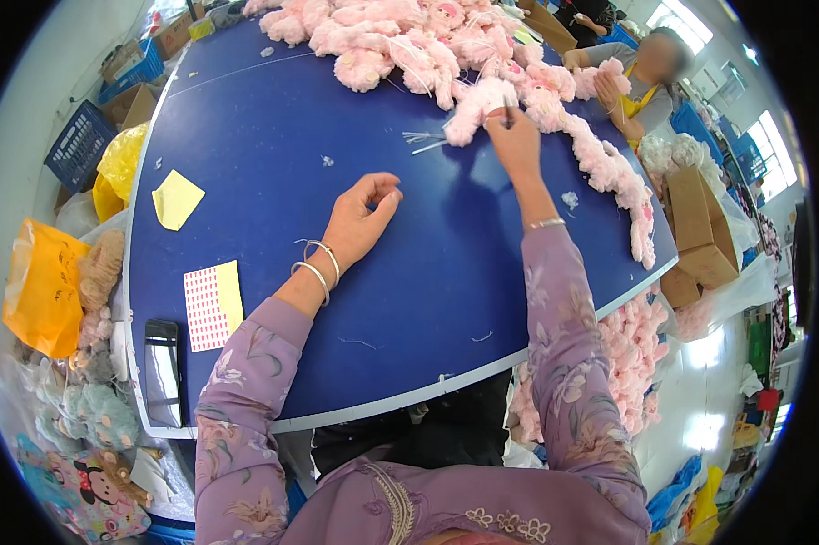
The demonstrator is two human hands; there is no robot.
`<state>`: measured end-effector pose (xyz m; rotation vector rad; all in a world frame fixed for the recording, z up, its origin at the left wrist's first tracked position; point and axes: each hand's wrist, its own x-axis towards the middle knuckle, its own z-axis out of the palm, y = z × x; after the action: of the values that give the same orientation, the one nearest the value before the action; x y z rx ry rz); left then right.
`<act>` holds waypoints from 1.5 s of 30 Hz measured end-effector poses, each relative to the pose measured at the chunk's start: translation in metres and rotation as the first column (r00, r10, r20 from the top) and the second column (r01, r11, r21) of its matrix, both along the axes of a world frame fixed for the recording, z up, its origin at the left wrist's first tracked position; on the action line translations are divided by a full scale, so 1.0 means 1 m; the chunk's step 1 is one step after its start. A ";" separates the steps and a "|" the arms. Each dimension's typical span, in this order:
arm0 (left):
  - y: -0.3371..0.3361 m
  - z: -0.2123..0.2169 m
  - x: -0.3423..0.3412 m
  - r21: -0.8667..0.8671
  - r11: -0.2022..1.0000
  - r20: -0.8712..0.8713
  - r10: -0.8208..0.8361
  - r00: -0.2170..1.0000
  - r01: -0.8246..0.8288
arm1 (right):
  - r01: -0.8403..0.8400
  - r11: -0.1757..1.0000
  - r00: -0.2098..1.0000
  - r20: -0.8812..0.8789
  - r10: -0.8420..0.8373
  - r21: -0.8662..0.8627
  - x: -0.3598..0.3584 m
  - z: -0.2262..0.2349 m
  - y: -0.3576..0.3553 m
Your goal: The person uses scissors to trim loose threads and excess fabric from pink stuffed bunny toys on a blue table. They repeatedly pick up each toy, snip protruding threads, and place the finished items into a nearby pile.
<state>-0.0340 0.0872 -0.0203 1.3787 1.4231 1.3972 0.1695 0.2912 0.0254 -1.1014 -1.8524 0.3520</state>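
Note:
My right hand (pixel 516 143) reaches to the far side of the blue table (pixel 409 282), its fingers closed at the edge of a fluffy pink plush toy (pixel 471 116). A thin dark object (pixel 508 105) shows at those fingertips, too blurred to name. Shadows fall on the tabletop below the hand and the toy. Over the middle of the table is my left hand (pixel 358 216), fingers loosely curled, thumb apart, with nothing visible in it. Several thin white strips (pixel 425 140) lie just left of the plush toy.
A heap of pink plush toys (pixel 400 45) covers the far edge, trailing down the right side. At left lie a yellow paper (pixel 178 200), a sticker sheet (pixel 211 307) and a phone (pixel 163 372). Across the table a co-worker (pixel 650 82) handles pink plush. A cardboard box (pixel 700 227) stands right.

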 end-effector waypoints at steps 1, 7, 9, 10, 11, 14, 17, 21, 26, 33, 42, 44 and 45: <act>-0.001 0.001 0.001 0.049 0.998 -0.022 0.040 0.999 -0.039 | -0.059 0.995 0.993 -0.102 0.051 -0.079 0.002 0.022 -0.019; -0.009 0.016 0.009 0.066 0.998 -0.218 0.001 0.976 0.013 | -0.537 0.742 0.757 -0.618 0.213 -0.402 0.019 0.110 -0.108; -0.011 0.014 0.010 0.106 0.992 -0.196 -0.046 0.979 0.068 | -0.622 0.674 0.693 -0.682 0.235 -0.399 0.015 0.110 -0.117; -0.013 0.015 0.010 0.087 0.991 -0.126 -0.093 0.988 0.104 | -0.652 0.648 0.668 -0.703 0.245 -0.394 0.013 0.106 -0.119; -0.015 0.016 0.012 0.071 0.987 -0.054 -0.138 0.989 0.141 | -0.682 0.621 0.642 -0.723 0.254 -0.388 0.011 0.102 -0.121; -0.017 0.014 0.011 -0.006 0.954 0.032 -0.299 0.954 0.299 | -0.681 0.620 0.621 -0.756 0.207 -0.390 0.001 0.081 -0.110; -0.020 0.019 0.018 -0.083 0.950 0.009 -0.300 0.954 0.300 | -0.628 0.626 0.679 -0.719 0.149 -0.463 0.000 0.059 -0.107; -0.017 0.002 0.022 -0.012 0.955 0.193 -0.290 0.937 0.298 | -0.564 0.640 0.749 -0.650 0.131 -0.522 0.000 0.018 -0.125; -0.013 0.002 0.021 -0.048 0.935 0.267 -0.326 0.907 0.351 | -0.287 0.687 0.952 -0.279 0.126 -0.667 0.012 -0.005 -0.113; -0.010 0.008 0.013 -0.125 0.937 0.308 -0.275 0.911 0.326 | -0.188 0.538 0.978 -0.108 0.178 -0.822 0.039 0.013 -0.108; -0.009 0.010 0.021 -0.239 0.935 -0.001 -0.271 0.963 0.263 | -0.328 0.618 0.875 0.017 0.484 -0.715 0.026 0.003 -0.121; -0.010 0.008 0.018 -0.240 0.939 -0.032 -0.261 0.965 0.246 | -0.355 0.614 0.850 0.029 0.525 -0.705 0.024 0.007 -0.126; -0.011 0.009 0.018 -0.231 0.940 -0.024 -0.262 0.965 0.250 | -0.382 0.615 0.831 0.035 0.555 -0.690 0.024 0.009 -0.128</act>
<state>-0.0160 0.0767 -0.0117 1.4037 1.3351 1.0055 0.1936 0.1637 0.0342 -1.1083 -2.3190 1.3355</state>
